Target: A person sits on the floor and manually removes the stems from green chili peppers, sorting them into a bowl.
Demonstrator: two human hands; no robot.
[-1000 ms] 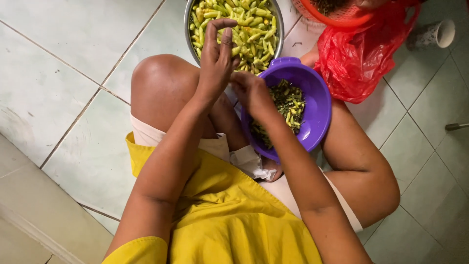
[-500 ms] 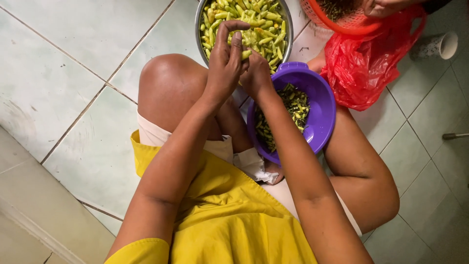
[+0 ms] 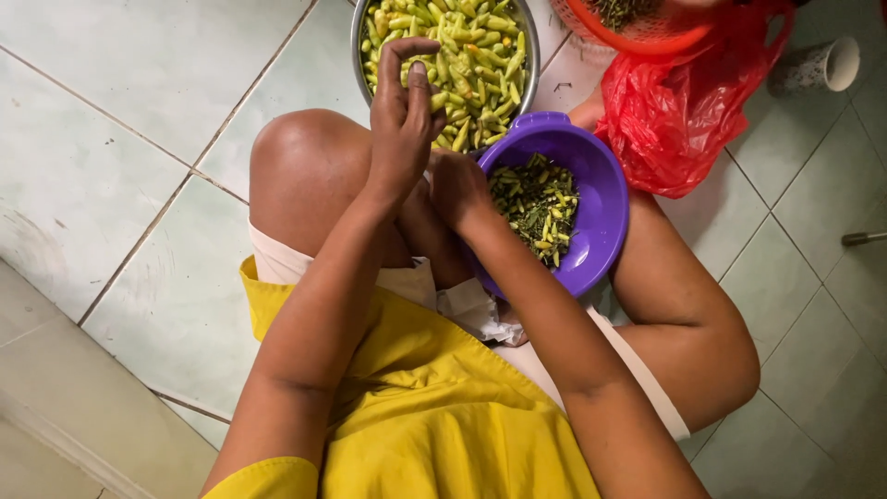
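Since a moment ago my left hand (image 3: 404, 120) has lifted over the steel bowl of green chillies (image 3: 480, 55); its grip pinches something small, probably a chilli. My right hand (image 3: 457, 185), curled, contents hidden, rests at the purple bowl (image 3: 605, 199) of stems in my lap.

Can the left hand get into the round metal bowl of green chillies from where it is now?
Probably yes. The left hand is raised at the near rim of the round metal bowl, over the green chillies. Nothing lies between them; the purple plastic bowl sits off to the right.
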